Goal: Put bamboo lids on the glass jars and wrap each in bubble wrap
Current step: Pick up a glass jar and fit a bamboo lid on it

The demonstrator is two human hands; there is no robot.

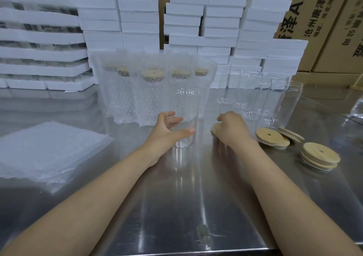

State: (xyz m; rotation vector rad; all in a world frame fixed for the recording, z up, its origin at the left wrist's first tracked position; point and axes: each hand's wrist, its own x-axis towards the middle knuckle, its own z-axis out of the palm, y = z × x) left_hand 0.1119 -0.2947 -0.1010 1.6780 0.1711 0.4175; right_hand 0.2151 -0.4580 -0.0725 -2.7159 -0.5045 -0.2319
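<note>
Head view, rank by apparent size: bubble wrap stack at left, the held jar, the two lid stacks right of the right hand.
1. bubble wrap stack, clearly largest.
2. glass jar, gripped by the left hand.
3. nearer lid stack and farther lid stack: they look alike and sit at different depths, so unranked.

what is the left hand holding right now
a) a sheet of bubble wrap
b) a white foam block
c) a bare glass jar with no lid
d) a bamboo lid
c: the left hand has its fingers and thumb curled round a clear, lidless glass jar standing on the metal table, while the right hand rests on a stack of bamboo lids.
</note>
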